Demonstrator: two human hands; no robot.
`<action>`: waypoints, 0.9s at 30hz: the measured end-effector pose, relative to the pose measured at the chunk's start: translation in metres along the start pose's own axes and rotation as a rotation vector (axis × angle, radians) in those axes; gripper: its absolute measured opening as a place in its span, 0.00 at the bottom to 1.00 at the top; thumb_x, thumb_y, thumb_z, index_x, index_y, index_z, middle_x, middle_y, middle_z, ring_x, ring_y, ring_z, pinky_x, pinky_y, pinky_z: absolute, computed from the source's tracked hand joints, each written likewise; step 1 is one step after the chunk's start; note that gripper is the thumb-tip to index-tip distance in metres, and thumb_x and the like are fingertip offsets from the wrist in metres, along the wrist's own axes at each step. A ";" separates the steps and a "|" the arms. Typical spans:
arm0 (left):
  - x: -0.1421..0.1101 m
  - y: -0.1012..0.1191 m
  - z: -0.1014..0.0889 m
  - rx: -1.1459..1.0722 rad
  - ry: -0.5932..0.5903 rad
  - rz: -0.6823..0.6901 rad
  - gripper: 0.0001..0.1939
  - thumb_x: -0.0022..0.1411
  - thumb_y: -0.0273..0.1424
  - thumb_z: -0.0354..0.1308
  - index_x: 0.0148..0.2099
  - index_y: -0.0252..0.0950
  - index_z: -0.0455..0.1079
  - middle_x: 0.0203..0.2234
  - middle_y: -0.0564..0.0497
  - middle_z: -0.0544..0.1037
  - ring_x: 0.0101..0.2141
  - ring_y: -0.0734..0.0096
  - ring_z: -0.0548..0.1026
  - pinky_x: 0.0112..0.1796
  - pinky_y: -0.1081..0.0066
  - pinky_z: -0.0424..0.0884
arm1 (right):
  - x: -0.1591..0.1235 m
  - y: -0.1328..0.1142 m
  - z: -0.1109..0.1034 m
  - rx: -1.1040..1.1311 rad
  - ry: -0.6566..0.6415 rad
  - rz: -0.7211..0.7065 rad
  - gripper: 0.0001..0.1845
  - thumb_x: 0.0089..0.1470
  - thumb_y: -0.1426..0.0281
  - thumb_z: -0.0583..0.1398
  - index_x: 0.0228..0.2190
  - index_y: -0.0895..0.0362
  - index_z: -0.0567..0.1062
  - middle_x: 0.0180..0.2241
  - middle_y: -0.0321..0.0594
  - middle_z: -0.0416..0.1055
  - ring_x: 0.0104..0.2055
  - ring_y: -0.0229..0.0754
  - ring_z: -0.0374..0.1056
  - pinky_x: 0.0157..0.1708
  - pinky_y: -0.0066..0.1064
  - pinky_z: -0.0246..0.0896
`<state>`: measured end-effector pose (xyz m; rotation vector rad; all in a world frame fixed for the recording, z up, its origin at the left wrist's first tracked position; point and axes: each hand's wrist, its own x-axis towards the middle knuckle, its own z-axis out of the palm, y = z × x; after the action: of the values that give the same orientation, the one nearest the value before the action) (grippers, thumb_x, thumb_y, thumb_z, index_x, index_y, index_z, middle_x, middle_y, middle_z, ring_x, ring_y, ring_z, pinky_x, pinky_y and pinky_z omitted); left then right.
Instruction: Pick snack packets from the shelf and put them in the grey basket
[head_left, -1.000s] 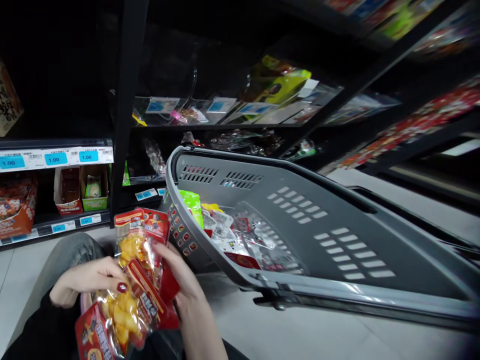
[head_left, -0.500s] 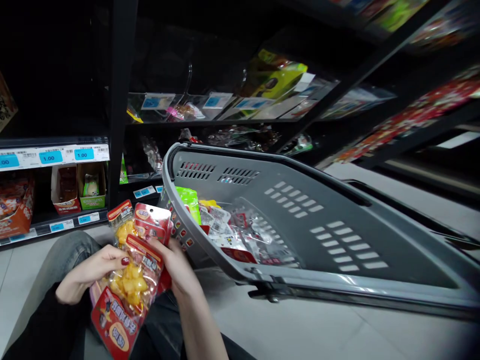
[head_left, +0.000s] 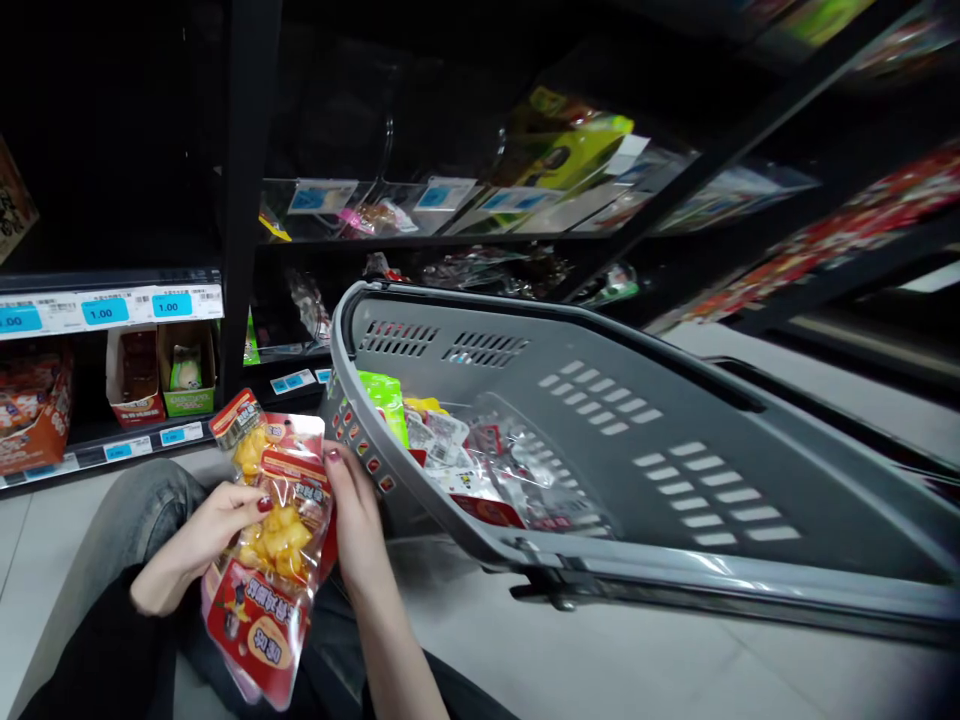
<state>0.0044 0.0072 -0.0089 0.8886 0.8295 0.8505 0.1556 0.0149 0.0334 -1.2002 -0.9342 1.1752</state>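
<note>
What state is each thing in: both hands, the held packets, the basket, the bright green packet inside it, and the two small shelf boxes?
Held packets: overlapping, no tear visible.
Left hand: gripping packets, thumb in front.
Right hand: gripping their edge.
Basket: open-topped, partly filled.
Bright green packet: partly hidden by the rim.
Red box: open.
Green box: open, packet inside.

Basket [head_left: 592,470] cut off at right. Far-right shelf goods [head_left: 840,240] too blurred to identify. Left hand [head_left: 214,530], right hand [head_left: 360,530] part-hidden by packs [head_left: 281,540]; overlap, count unclear.
</note>
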 end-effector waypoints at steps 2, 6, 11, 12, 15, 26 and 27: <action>0.002 0.001 -0.003 0.027 0.098 0.069 0.15 0.50 0.40 0.61 0.31 0.32 0.76 0.23 0.49 0.77 0.24 0.69 0.70 0.31 0.70 0.66 | -0.006 -0.008 -0.002 -0.246 0.016 -0.127 0.18 0.46 0.58 0.58 0.37 0.54 0.69 0.38 0.41 0.71 0.40 0.45 0.66 0.40 0.35 0.60; 0.004 0.007 -0.010 0.202 0.365 0.262 0.17 0.51 0.43 0.59 0.29 0.32 0.76 0.24 0.49 0.76 0.27 0.67 0.69 0.31 0.71 0.65 | -0.022 -0.018 0.007 -0.668 0.090 -0.196 0.17 0.40 0.59 0.63 0.31 0.54 0.67 0.32 0.41 0.67 0.34 0.47 0.64 0.33 0.35 0.57; 0.001 0.012 -0.013 0.340 0.477 0.346 0.19 0.52 0.45 0.56 0.32 0.33 0.77 0.26 0.49 0.77 0.30 0.65 0.70 0.33 0.70 0.65 | -0.024 -0.007 0.018 -0.627 -0.146 -0.157 0.11 0.46 0.65 0.60 0.23 0.54 0.63 0.24 0.34 0.63 0.27 0.41 0.61 0.28 0.29 0.53; 0.000 0.013 -0.013 0.344 0.475 0.341 0.20 0.52 0.45 0.56 0.33 0.33 0.77 0.27 0.48 0.77 0.31 0.64 0.70 0.34 0.70 0.66 | -0.021 -0.003 0.018 -0.529 -0.185 -0.135 0.11 0.47 0.65 0.60 0.23 0.54 0.62 0.23 0.32 0.62 0.26 0.39 0.60 0.27 0.28 0.53; -0.004 0.017 -0.012 0.340 0.427 0.345 0.22 0.54 0.47 0.53 0.35 0.34 0.78 0.31 0.46 0.79 0.36 0.60 0.73 0.39 0.68 0.66 | -0.013 0.001 0.011 -0.239 -0.151 -0.123 0.11 0.49 0.64 0.59 0.26 0.54 0.60 0.23 0.30 0.61 0.26 0.37 0.60 0.27 0.25 0.55; 0.009 0.008 -0.010 0.273 0.280 0.200 0.13 0.51 0.34 0.58 0.36 0.33 0.78 0.36 0.44 0.81 0.40 0.57 0.75 0.42 0.64 0.68 | -0.023 -0.021 0.003 0.318 -0.287 0.065 0.21 0.43 0.61 0.65 0.40 0.49 0.68 0.34 0.38 0.73 0.36 0.46 0.70 0.35 0.35 0.64; 0.009 0.009 -0.008 0.252 0.267 0.196 0.13 0.51 0.34 0.58 0.35 0.32 0.78 0.35 0.44 0.81 0.39 0.56 0.75 0.41 0.64 0.68 | -0.023 -0.020 0.004 0.328 -0.303 0.061 0.21 0.42 0.62 0.66 0.39 0.49 0.69 0.34 0.38 0.74 0.37 0.47 0.70 0.36 0.36 0.65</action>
<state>-0.0014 0.0206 -0.0064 1.1057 1.1117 1.0670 0.1511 -0.0068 0.0554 -0.8052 -0.8867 1.5225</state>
